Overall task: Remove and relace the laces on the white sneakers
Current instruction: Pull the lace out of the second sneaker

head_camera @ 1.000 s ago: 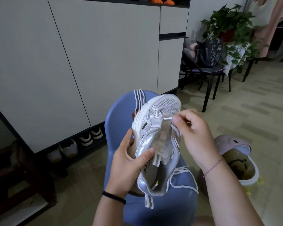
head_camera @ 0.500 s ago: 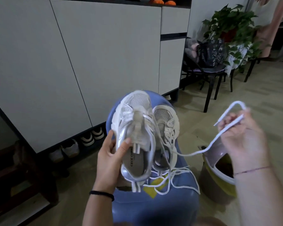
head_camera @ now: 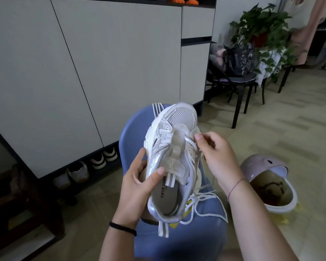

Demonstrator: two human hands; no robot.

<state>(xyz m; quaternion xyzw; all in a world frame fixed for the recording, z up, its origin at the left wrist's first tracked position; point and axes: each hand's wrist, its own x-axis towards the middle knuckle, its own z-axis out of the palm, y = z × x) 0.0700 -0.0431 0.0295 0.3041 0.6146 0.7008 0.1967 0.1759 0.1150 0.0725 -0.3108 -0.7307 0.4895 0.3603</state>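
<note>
Fingers (head_camera: 159, 171) of the left hand (head_camera: 137, 187) are wrapping around the white shoe (head_camera: 174, 153), holding it up over the blue chair (head_camera: 132, 132). Right hand (head_camera: 217, 157) fingertips are pinching the lace (head_camera: 191, 146) at the shoe's side. Loose lace is lying on the seat. Farther back, a pink bin (head_camera: 271, 185) is sitting on the floor (head_camera: 290, 125), beside white cupboards (head_camera: 102, 63).

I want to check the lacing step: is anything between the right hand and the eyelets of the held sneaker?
Nothing visible. The right hand is already at the lace on the sneaker, which the left hand holds.
</note>
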